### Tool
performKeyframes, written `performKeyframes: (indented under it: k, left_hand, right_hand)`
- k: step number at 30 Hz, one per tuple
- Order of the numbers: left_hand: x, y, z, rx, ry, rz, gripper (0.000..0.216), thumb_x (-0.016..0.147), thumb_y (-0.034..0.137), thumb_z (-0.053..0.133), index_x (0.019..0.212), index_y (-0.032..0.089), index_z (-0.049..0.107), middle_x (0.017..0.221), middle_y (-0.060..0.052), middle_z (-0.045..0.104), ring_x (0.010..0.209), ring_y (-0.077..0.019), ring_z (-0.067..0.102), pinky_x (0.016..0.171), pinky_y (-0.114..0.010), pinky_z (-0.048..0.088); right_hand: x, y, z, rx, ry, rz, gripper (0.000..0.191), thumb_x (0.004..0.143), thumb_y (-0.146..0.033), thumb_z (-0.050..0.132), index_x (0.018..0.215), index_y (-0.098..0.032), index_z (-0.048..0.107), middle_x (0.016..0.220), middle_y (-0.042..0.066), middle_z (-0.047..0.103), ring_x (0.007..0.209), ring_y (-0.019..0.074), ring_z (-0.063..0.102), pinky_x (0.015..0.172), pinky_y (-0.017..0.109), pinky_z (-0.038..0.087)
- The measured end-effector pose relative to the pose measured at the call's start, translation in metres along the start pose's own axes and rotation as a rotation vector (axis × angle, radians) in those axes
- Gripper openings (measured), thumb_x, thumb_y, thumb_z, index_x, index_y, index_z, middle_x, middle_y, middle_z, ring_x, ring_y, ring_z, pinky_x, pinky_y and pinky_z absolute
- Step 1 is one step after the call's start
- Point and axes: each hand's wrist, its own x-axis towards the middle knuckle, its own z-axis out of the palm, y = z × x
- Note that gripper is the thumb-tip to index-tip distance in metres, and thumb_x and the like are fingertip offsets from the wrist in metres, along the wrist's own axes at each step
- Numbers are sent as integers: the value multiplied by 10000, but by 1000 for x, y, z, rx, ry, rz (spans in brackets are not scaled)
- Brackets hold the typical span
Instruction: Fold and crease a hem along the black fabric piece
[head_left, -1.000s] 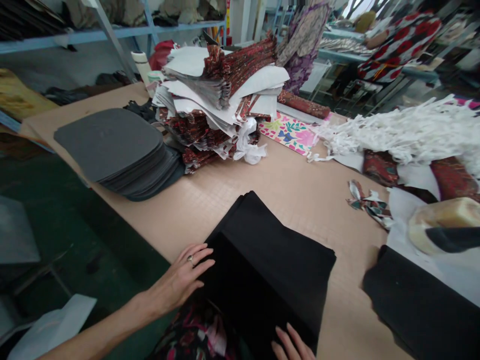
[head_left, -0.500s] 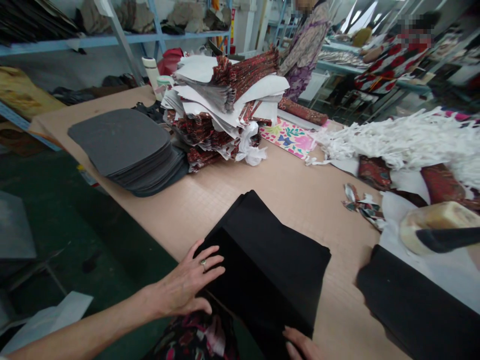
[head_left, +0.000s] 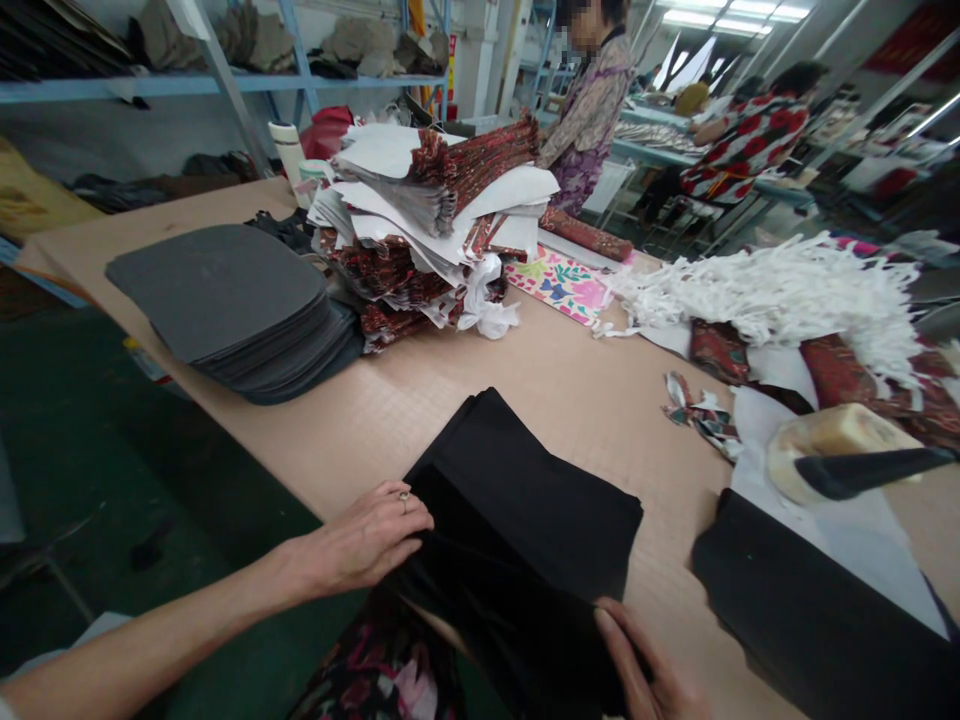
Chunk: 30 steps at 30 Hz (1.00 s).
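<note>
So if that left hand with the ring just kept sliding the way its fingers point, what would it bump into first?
The left hand points right, across the black fabric stack it already touches. Going on, it would probably cross that cloth toward the second black pile, though depth is hard to judge.

Two hands, the left hand [head_left: 367, 540] and the right hand [head_left: 645, 670], rest on one stack of black fabric [head_left: 525, 520] at the near edge of one desk [head_left: 585, 390]. The desk also carries a second black stack [head_left: 810, 620], one pile of grey pads [head_left: 225, 300], one heap of red patterned and white pieces [head_left: 435, 220], one floral sheet [head_left: 559, 285] and one mound of white strips [head_left: 772, 290]. Two other people, one standing [head_left: 589, 110] and one bent over a table [head_left: 742, 140], are in the background.
</note>
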Motion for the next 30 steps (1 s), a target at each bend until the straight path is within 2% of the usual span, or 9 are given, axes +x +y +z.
performKeyframes:
  k: [3,6,8,10,13,16,21,25,30]
  left_hand:
    - [5,-15,0,-41,-21,-29,228,902,275,470,1117,214,511,1029,-43,580,970,-183,533,907,-325,394]
    - [11,-18,-2,-48,6,-58,248,903,279,476,1135,195,500,1055,-60,584,962,-190,547,872,-319,419]
    - [14,-4,-3,-1,78,-5,248,902,228,456,1140,165,490,1107,-94,568,1006,-213,528,900,-349,402]
    - [18,21,0,37,83,140,243,891,178,434,1123,149,499,1124,-109,566,1040,-225,507,935,-366,373]
    - [22,58,20,31,-97,306,302,871,234,510,1163,163,484,1150,-84,581,1068,-201,511,971,-309,356]
    - [22,70,50,142,-151,154,565,830,351,585,1284,79,388,1268,-155,501,1182,-267,445,1015,-374,326]
    - [18,57,93,231,-188,111,377,890,249,462,1212,59,508,1277,-182,482,1182,-309,454,936,-447,407]
    - [15,52,105,213,-112,51,295,914,197,414,1165,132,555,1217,-137,549,1150,-293,486,967,-517,361]
    - [15,48,106,207,-112,2,278,909,250,438,1154,183,550,1200,-149,555,1129,-340,483,915,-603,348]
  right_hand:
    - [18,-2,-2,11,-21,88,334,794,-509,487,841,-230,666,814,12,710,764,171,680,674,175,531]
    - [38,-8,1,41,-80,134,355,802,-517,455,795,-215,642,771,20,698,739,170,674,635,177,523]
    - [51,-11,3,40,-127,146,363,800,-523,446,756,-208,621,705,17,678,680,165,663,583,178,509]
    - [61,-12,6,28,-153,143,369,798,-528,441,723,-206,605,656,10,656,631,158,648,548,180,492]
    - [68,-12,10,17,-165,118,370,797,-528,442,705,-205,597,655,10,651,602,148,637,546,182,481]
    - [66,-10,13,1,-145,88,348,809,-506,440,751,-208,611,706,20,664,635,147,648,578,181,484]
    - [71,2,6,-116,-23,146,351,832,-509,406,834,-229,619,767,31,685,692,181,665,582,208,492]
    - [90,19,-6,-240,48,241,390,808,-547,409,846,-231,635,701,30,686,583,197,649,511,237,487]
    - [109,45,-14,-235,-10,168,448,764,-595,437,818,-209,659,750,35,701,682,204,671,540,224,505]
